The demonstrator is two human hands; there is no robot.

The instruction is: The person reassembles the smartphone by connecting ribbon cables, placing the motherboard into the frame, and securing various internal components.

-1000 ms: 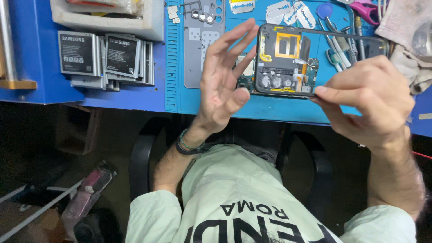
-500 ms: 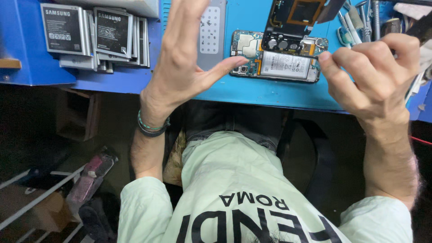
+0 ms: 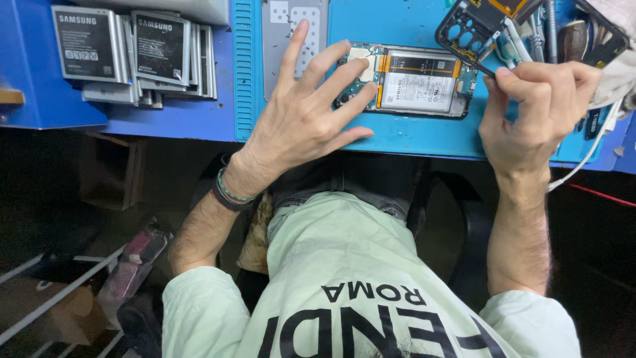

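1. Blue repair mat (image 3: 424, 136) covers the bench edge, with loose phone batteries (image 3: 136, 53) stacked out at 9 o'clock.
2. Opened phone (image 3: 407, 81) lies flat on the mat, its battery and circuit board exposed.
3. Left hand (image 3: 301, 122) hovers with fingers spread apart, fingertips over the phone's left end.
4. Right hand (image 3: 536, 109), at 3 o'clock of the phone, pinches the black phone frame (image 3: 480, 23), fingers curled tight on its edge.

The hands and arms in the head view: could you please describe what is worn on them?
Both forearms are bare below pale green short sleeves. The left hand has a dark band and a green beaded bracelet at the wrist. The right hand wears nothing.
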